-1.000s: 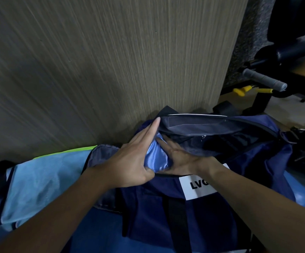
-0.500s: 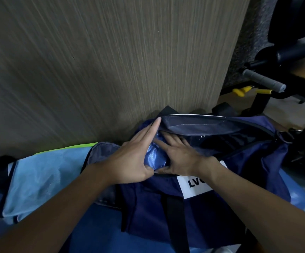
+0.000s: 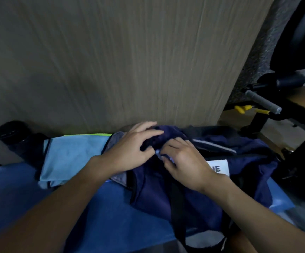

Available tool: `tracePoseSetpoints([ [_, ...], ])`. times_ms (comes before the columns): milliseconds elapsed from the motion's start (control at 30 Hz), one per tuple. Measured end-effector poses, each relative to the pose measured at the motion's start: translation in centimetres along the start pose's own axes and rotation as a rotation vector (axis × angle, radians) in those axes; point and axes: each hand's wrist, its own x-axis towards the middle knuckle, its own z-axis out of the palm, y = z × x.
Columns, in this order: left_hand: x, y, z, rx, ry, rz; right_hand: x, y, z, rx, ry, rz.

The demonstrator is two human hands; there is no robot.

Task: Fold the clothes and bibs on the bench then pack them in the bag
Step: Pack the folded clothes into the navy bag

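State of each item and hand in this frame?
bag: unzipped, on the bench.
shiny blue cloth: nearly all tucked into the bag.
light blue garment: folded, beside the bag, unpacked.
left hand: grips the bag's rim.
right hand: pinches the shiny blue cloth.

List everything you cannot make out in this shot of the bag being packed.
Head view:
Inside of the bag: covered by both hands and its own flap.
Blue cloth: only a sliver shows; right hand hides the rest.
White label: lettering blurred, partly behind the right wrist.
Left hand: grip on the bag unclear, motion blur.
Black thing at far left: too dark to identify.
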Motion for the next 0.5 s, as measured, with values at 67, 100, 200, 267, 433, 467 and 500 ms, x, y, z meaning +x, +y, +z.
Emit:
tracePoseSetpoints([
  [67,-2.1,-1.1,-1.5,-0.002,0.080,-0.060,1.0,-2.4,0.2,0.024,0.016,-0.052],
  [100,-3.3,-2.1,-2.2,-0.008,0.122,-0.095,1.7,-3.7,0.5,0.041,0.003,-0.076],
  [200,-7.3,-5.9,-3.8,0.002,0.260,-0.221,4.2,-7.3,2.3,0.103,-0.073,-0.143],
  [267,-9.8,-8.9,-4.4,0.043,0.340,-0.309,5.9,-9.3,4.1,0.149,-0.140,-0.178],
  [433,-14.1,-14.3,-4.3,0.155,0.305,-0.353,9.4,-12.0,8.9,0.214,-0.305,-0.138],
  [467,-14.4,-14.9,-4.2,0.189,0.295,-0.342,10.0,-12.0,9.8,0.184,-0.330,-0.132],
  [500,-14.5,-15.4,-4.0,0.237,0.285,-0.329,10.4,-11.8,10.5,0.141,-0.352,-0.131],
])
